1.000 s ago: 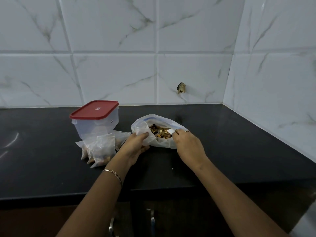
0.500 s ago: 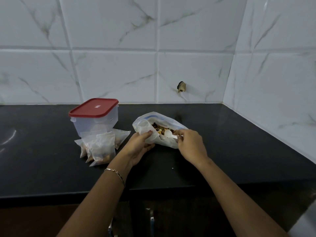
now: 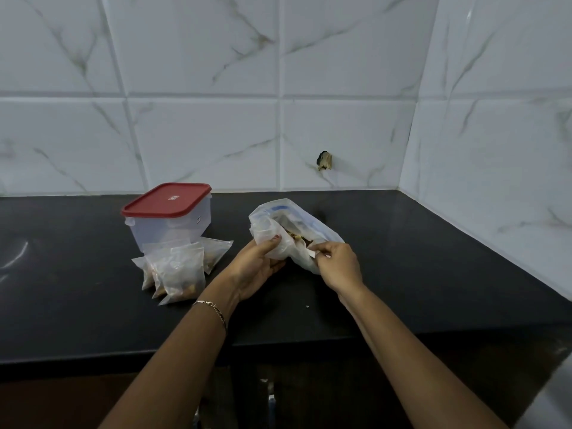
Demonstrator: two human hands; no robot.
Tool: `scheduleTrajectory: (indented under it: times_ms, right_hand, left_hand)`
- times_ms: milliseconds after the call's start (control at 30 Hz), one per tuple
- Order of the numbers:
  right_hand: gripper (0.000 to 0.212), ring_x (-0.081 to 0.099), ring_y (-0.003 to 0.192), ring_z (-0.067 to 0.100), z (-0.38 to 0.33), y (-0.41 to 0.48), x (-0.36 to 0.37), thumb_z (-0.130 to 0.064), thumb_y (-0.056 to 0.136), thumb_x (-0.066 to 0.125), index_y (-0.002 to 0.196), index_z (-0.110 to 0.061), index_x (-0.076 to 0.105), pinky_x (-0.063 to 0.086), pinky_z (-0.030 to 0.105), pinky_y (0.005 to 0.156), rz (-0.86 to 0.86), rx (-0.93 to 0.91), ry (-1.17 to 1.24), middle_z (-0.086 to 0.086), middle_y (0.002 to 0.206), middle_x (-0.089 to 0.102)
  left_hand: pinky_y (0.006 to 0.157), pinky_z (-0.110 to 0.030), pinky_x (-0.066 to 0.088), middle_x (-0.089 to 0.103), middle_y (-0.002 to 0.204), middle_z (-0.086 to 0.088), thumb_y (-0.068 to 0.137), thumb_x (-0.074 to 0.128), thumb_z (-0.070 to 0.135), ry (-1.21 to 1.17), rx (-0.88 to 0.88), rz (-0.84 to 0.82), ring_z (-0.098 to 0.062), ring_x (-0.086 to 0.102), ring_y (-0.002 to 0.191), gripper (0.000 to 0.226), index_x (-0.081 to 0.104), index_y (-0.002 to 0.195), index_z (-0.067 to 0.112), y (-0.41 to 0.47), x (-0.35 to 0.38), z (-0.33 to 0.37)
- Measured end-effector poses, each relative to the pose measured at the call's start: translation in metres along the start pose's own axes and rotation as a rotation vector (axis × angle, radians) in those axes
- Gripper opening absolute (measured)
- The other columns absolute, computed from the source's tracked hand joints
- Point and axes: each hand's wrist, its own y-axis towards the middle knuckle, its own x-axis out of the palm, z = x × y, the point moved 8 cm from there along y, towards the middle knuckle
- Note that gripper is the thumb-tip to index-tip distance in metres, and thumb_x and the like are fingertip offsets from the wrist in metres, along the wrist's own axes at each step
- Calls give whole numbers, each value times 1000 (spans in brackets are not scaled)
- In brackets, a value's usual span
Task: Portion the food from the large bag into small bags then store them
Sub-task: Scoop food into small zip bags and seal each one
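I see the black counter point(image 3: 433, 274) running into the tiled corner. On its left stands a clear tub point(image 3: 173, 230) with its red lid point(image 3: 167, 200) on. The large bag point(image 3: 322, 227) lies at mid-counter, mouth open toward me, with brown food showing inside. A pile of filled bags point(image 3: 179, 274) leans against the tub's front. Both forearms reach in from below and meet at the large bag's mouth. My left hand point(image 3: 257, 267) is turned palm-up, its fingers and thumb curled round a small bag point(image 3: 272, 243) held against that mouth. My right hand point(image 3: 339, 264), knuckles up, pinches the handle of a white spoon point(image 3: 311, 252); its bowl is hidden in the plastic. A thin bracelet point(image 3: 213, 308) sits on the left wrist.
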Motion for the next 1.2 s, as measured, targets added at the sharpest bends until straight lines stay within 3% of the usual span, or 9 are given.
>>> scheduleTrajectory:
  times_ms: [200,333,467,533,700,800,900,1000,1200]
  right_hand:
    - [29,62,91,15,8,3,7,-6,85,53,88,-25,76,55,33,79,5,197,294,-6,102,69]
    - [33,57,78,15,8,3,3,3,83,56,68,-21,72,45,26,66,-14,246,441,-1,90,70]
    - [32,42,58,8,2,0,-2,6,87,51,74,-17,69,31,11,36,-61,273,458,4,86,66]
    - [30,46,60,9,-1,-1,-3,6,88,50,80,-15,70,32,9,35,-83,269,459,5,88,66]
    - [32,64,95,18,-22,-13,-11,-9,93,50,113,-23,70,52,29,76,76,-131,-277,-2,112,68]
    - [28,64,94,13,-47,-27,-4,-10,93,53,111,-23,70,50,25,76,142,-419,-485,-4,107,69]
    - [29,64,92,11,-54,-32,7,-11,91,56,115,-23,68,48,21,76,119,-544,-583,-4,106,69]
    - [27,63,89,11,-44,-30,6,-13,95,51,114,-20,68,47,21,71,80,-426,-423,-4,105,69]
    - [28,63,85,13,-6,-11,1,-5,92,51,92,-20,74,46,23,69,-36,137,261,1,95,72]
  left_hand:
    - [104,-43,45,63,125,-10,96,55,16,85,28,46,-26,60,117,34,51,129,18,-4,-7,1]
    - [94,-40,51,64,115,-5,95,55,12,153,77,129,-22,62,108,27,53,120,22,-12,-17,9]
    - [95,-38,52,62,119,-4,90,64,15,315,121,226,-19,62,108,38,51,125,21,-19,-32,13]
    - [100,-41,49,63,118,-2,88,67,19,419,136,241,-17,61,109,41,52,126,21,-23,-35,14]
    - [97,-36,50,65,107,5,89,65,17,459,179,259,-14,62,105,25,55,109,29,-29,-31,16]
    - [92,-31,51,69,106,0,90,64,14,458,198,232,-13,65,100,20,60,107,25,-31,-28,18]
    - [84,-25,52,68,103,3,92,62,13,456,185,211,-11,65,97,19,58,108,23,-31,-26,17]
    - [79,-21,49,61,102,8,93,59,13,536,168,223,-6,60,96,22,50,109,25,-29,-26,16]
    - [89,-30,50,60,105,6,91,61,13,543,144,315,-10,59,98,29,51,116,23,-30,-37,15]
